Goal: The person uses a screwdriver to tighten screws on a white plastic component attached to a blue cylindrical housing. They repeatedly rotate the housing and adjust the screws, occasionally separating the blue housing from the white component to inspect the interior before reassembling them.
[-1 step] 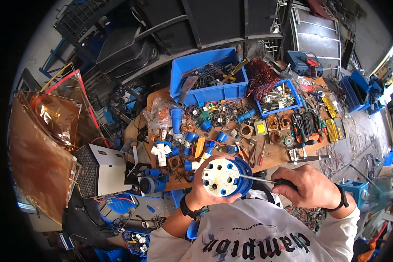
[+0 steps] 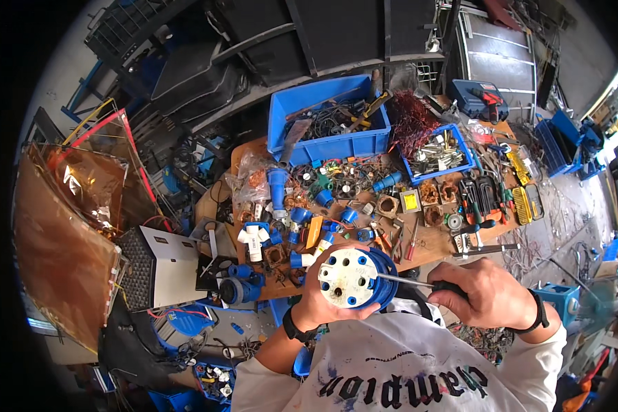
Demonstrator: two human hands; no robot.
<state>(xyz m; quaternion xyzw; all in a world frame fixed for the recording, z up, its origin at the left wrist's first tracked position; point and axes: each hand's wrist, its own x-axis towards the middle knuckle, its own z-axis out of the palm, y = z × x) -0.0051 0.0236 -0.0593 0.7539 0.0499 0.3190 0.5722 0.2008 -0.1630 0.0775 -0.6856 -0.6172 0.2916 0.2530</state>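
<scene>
My left hand (image 2: 314,296) is wrapped round a blue industrial plug (image 2: 386,280), whose round cream face with several holes is turned up toward me. A black-handled screwdriver (image 2: 412,281) is gripped in my right hand (image 2: 479,292). Its shaft points left, and the tip touches or lies at the right edge of the cream face; whether it is wedged in the gap there I cannot tell. My left fingers partly hide the plug's left side. Both hands are in front of my body, at the near edge of the workbench (image 2: 429,240).
A large blue crate (image 2: 336,145) of tools and scrap stands at the back of the bench. Beside it, a smaller blue tray (image 2: 468,163) holds metal pins. Blue and white connectors (image 2: 254,237) lie scattered near my left. Pliers and a yellow bit case (image 2: 527,204) are at the right.
</scene>
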